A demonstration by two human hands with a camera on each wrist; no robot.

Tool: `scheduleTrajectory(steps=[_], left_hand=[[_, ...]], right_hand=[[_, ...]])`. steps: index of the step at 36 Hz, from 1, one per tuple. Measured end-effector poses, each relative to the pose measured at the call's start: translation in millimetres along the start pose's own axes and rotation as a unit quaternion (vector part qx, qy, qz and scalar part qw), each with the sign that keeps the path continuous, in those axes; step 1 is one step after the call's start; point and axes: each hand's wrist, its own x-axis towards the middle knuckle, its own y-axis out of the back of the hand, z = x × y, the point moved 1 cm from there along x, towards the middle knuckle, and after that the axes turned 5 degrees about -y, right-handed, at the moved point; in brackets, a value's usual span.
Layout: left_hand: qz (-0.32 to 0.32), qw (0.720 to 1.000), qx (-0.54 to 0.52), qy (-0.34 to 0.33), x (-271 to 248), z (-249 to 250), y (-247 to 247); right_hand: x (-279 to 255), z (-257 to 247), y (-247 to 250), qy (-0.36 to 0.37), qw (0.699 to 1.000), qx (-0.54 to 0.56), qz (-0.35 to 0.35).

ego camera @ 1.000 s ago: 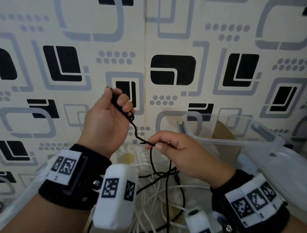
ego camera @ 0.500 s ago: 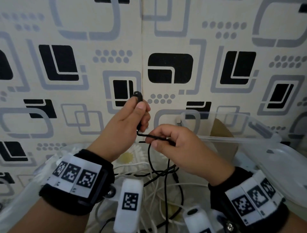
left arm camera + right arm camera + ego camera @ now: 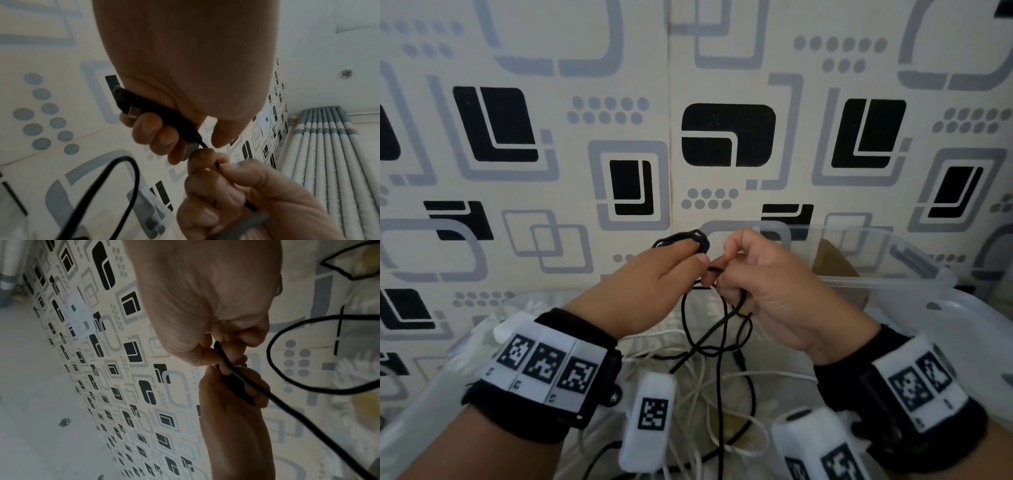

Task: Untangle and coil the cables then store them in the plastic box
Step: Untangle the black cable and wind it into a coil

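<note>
Head view: the left hand [image 3: 654,277] grips the black cable [image 3: 717,346] plug end with a small loop over its fingers as an anchor, while the right hand [image 3: 767,291] pinches the strand just beside it, feeding slack from the tangle below, plastic box [image 3: 914,250] near right.

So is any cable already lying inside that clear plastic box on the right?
No: in the head view the plastic box holds no cable, while the black cable is gripped by the left hand and right hand.
</note>
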Motion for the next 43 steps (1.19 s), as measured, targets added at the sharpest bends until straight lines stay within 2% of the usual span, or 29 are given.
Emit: scheduleTrajectory(steps=[6,11,14,17,20,23,26,29,32,36,39,43], left_hand=[[-0.069,0.997,0.026,0.030,-2.5,1.6,3.5],[-0.098,0.988,0.120,0.013,-0.4,5.2,8.8],[-0.059,0.988,0.144,0.003,0.4,6.0,13.3],[0.023,0.984,0.179,-0.016,2.5,7.8,19.8],[0.108,0.977,0.184,-0.017,2.9,9.9,25.1],[0.171,0.966,0.193,-0.010,3.2,10.9,26.1],[0.203,0.961,0.190,0.004,3.6,13.9,25.6],[0.211,0.962,0.170,0.018,4.3,15.4,25.4],[0.228,0.962,0.145,0.032,4.4,15.2,26.4],[0.248,0.963,0.060,0.084,4.1,8.1,31.6],[0.228,0.964,-0.067,0.120,4.3,1.1,34.5],[0.176,0.960,-0.165,0.144,5.1,4.1,32.0]], right_hand=[[-1.2,-1.8,1.6,0.019,0.998,-0.062,0.000],[0.6,-1.2,7.0,0.056,0.988,-0.135,0.052],[1.6,1.0,7.1,0.030,0.995,-0.072,0.055],[0.2,-0.6,4.2,-0.008,1.000,0.011,0.029],[-2.0,-1.8,0.4,-0.012,0.999,-0.032,-0.018],[-7.5,1.2,-7.6,-0.007,0.991,-0.097,-0.097],[-13.3,7.3,-16.2,-0.008,0.977,-0.134,-0.168],[-14.0,11.5,-19.7,-0.016,0.971,-0.149,-0.186],[-10.6,12.2,-18.7,-0.035,0.983,-0.085,-0.159],[-4.4,7.5,-13.3,-0.053,0.994,0.062,-0.068],[-0.8,-0.1,-6.0,-0.030,0.990,0.134,0.009],[2.5,-9.4,6.0,0.006,0.970,0.228,0.086]])
